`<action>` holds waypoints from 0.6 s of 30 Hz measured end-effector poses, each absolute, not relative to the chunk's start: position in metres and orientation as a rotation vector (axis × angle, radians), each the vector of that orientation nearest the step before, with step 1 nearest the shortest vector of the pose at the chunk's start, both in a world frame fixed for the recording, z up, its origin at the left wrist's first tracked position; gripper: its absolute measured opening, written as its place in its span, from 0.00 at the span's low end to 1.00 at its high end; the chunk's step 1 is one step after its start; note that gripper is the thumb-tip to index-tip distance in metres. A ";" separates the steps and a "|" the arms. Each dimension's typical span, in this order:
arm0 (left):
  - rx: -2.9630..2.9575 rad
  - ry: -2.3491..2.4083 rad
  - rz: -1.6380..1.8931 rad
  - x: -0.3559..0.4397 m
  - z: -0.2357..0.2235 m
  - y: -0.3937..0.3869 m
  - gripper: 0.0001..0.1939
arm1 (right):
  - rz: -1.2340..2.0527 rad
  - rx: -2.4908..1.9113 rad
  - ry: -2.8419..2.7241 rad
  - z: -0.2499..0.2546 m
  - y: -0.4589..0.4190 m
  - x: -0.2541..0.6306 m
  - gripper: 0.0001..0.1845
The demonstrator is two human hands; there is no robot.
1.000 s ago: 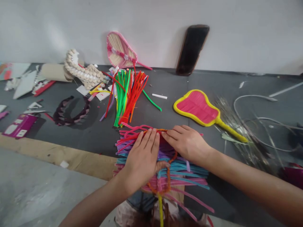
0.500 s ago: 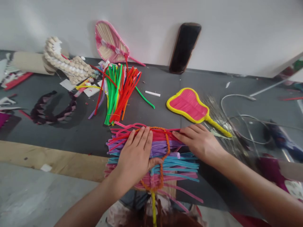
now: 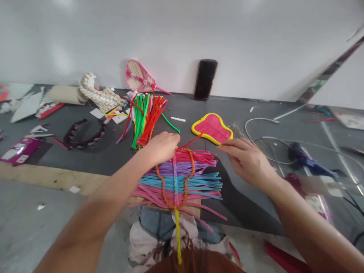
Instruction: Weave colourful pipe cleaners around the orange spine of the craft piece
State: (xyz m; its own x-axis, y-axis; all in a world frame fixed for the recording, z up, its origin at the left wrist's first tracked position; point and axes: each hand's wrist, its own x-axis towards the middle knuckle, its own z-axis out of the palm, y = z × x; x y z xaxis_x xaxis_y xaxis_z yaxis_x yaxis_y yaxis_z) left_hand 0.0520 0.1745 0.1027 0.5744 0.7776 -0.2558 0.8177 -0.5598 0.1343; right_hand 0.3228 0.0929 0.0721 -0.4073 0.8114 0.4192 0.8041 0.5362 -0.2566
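On the dark table in front of me lies a fan-shaped piece of pipe cleaners [image 3: 203, 184], with red, purple, blue and pink rows crossing a centre stem inside a twisted orange outline [image 3: 186, 182]. Its yellow stem [image 3: 178, 235] points toward me. My left hand [image 3: 160, 148] is closed at the top of the piece, on a red pipe cleaner [image 3: 191, 143] that sticks out to the upper right. My right hand [image 3: 246, 161] hovers to the right with its fingers stretched out, beside a finished pink fan with a yellow rim [image 3: 212, 128], whose handle it hides.
Behind my left hand lies a bundle of green and red pipe cleaners [image 3: 148, 117]. A phone [image 3: 205, 79] and a pink leaf-shaped fan [image 3: 140, 76] lean on the wall. A dark headband [image 3: 82, 136] lies left; a cable [image 3: 250, 123] and glue gun [image 3: 309, 161] lie right.
My left hand has gone from lying flat on the rows to closing at the top, where a red pipe cleaner now rises. My right hand has left the rows, moving right. The view has shifted.
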 end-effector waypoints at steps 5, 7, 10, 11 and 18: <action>2.132 1.207 -0.485 0.046 0.102 0.201 0.18 | 0.157 -1.235 -2.246 0.072 0.085 0.313 0.20; 2.079 1.151 -0.475 0.042 0.099 0.201 0.14 | 0.239 -1.243 -2.220 0.069 0.082 0.313 0.19; 2.038 1.109 -0.381 0.036 0.099 0.193 0.13 | 0.474 -1.322 -2.112 0.064 0.080 0.314 0.15; 2.038 1.105 -0.346 0.034 0.101 0.190 0.14 | 0.574 -1.365 -2.054 0.064 0.080 0.315 0.15; 1.813 1.003 -0.061 0.019 0.145 0.154 0.17 | 1.206 -1.228 -1.756 0.093 0.103 0.303 0.28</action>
